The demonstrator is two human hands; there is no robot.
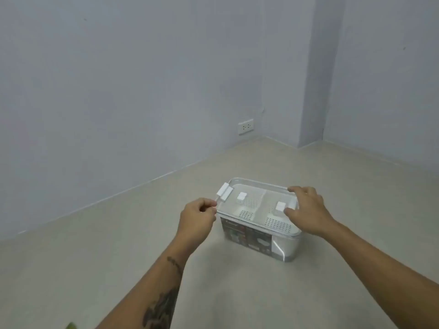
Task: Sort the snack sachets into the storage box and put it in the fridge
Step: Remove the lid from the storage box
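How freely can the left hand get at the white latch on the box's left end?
Probably yes: the left hand is right beside the white latch, fingers curled at its lower edge, nothing between them. The right hand rests on the lid's far end.

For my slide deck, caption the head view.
Both hands reach the lidded clear plastic storage box standing on the beige floor.
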